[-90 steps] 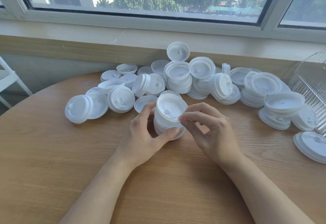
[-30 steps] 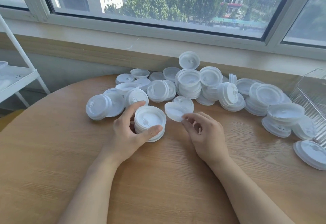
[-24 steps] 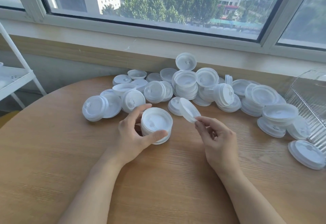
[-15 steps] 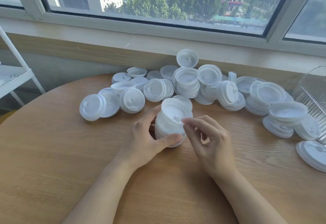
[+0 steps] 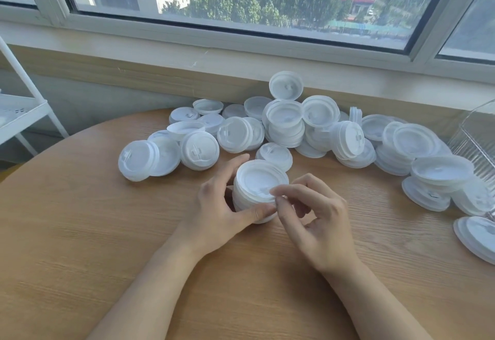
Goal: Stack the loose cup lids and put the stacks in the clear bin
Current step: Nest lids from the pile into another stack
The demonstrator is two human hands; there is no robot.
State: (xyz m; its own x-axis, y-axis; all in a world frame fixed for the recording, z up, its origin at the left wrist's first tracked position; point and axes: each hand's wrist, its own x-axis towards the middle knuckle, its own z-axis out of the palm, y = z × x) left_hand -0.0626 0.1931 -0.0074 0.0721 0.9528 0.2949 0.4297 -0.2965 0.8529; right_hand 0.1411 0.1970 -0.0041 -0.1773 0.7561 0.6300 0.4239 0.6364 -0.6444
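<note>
Spreading wide under everything was the round wooden table (image 5: 107,232), with the clear bin (image 5: 476,136) at its far right edge, well apart from the stack (image 5: 258,192). Behind the stack lay the heap of loose lids (image 5: 294,125) — some flat, some on edge. The stack stood upright, its long axis vertical, hollow side of the top lid facing up. The left hand (image 5: 214,211) gripped it, thumb and fingers curled round its sides. The right hand (image 5: 318,219) pinched the top lid's near rim, its other fingers loosely curled. The bin lay right of the stack — the right hand was nearer it.
</note>
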